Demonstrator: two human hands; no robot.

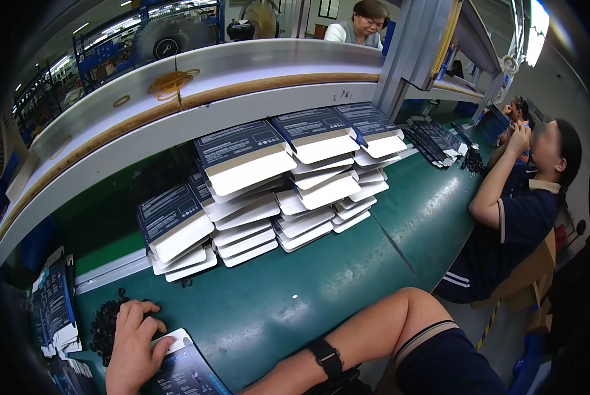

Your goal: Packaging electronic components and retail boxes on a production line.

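My left hand [135, 345] is at the lower left, its fingers bent and apart and its thumb tip over the white end flap of a dark blue flat printed box [188, 372]. Just beyond and beside that hand lies a heap of small black parts [104, 329]. The box runs off the lower edge of the picture. From the right comes my right forearm [367, 336], with a black wrist strap [326, 359]; it leaves the view at the bottom, so my right hand does not show.
Stacked dark blue boxes with white open ends [242, 197] line the back of the green table [295, 309]. More flat boxes [54, 309] stand at far left. Above runs a white shelf [242, 59] with rubber bands [171, 82]. A co-worker [518, 197] sits at right; another person [357, 29] is behind the shelf.
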